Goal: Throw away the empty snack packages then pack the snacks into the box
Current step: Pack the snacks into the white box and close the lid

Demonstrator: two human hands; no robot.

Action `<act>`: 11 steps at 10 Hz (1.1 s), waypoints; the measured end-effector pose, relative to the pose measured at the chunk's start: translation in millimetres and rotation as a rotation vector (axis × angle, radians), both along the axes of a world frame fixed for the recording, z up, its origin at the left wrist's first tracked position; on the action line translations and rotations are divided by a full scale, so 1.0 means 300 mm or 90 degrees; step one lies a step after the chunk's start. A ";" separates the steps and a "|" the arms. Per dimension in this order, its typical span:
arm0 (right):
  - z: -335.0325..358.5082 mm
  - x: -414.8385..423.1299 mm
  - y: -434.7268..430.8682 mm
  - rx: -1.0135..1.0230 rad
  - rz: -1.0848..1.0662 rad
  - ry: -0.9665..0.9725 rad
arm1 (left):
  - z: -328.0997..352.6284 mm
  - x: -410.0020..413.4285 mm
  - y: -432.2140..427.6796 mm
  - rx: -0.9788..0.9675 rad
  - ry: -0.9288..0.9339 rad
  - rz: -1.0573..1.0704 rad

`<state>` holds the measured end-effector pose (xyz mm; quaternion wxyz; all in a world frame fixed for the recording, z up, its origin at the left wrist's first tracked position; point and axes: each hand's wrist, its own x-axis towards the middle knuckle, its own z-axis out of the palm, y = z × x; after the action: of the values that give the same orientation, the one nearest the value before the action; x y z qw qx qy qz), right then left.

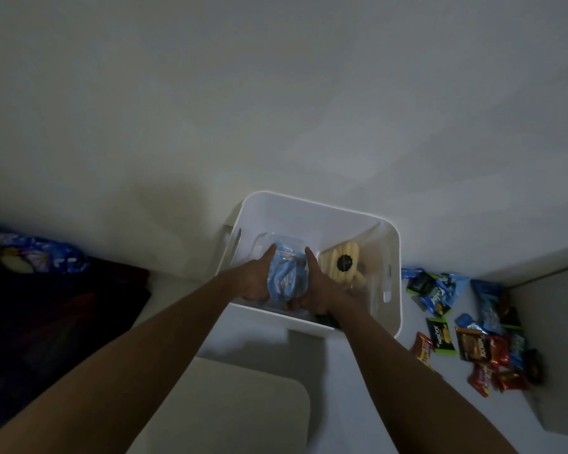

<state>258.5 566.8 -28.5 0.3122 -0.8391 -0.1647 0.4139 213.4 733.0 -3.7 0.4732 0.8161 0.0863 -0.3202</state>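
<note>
A white plastic box (pixel 312 208) stands on the floor against the wall. Both my hands reach into it and hold a light blue snack bag (pixel 284 276) between them. My left hand (pixel 254 283) grips the bag's left side, and my right hand (pixel 318 290) grips its right side, thumb up along the edge. To the right inside the box lies a clear pack of pale yellow biscuits (pixel 341 263) with a round black label. A heap of small snack packets (pixel 473 332), blue, green, red and brown, lies on the floor right of the box.
A pale rounded lid or board (pixel 243 404) lies on the floor in front of the box. Dark bedding with a blue patterned bag (pixel 40 253) on it fills the left side. A low wall edge (pixel 545 290) bounds the far right.
</note>
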 end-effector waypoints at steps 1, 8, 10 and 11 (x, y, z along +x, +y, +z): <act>0.003 0.003 0.010 -0.019 0.040 -0.025 | -0.020 -0.003 0.016 0.357 -0.056 -0.173; 0.025 -0.027 0.101 0.016 0.066 -0.074 | -0.004 -0.079 0.069 0.542 -0.479 0.035; 0.086 -0.029 0.037 0.062 -0.018 -0.082 | 0.063 -0.090 0.051 0.545 -0.459 0.027; 0.150 -0.030 -0.033 0.052 -0.070 -0.144 | 0.104 -0.095 0.008 0.521 -0.475 0.028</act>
<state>249.4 557.0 16.5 0.3476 -0.8750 -0.1689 0.2916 184.9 735.5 27.6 0.1222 0.9895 0.0471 0.0605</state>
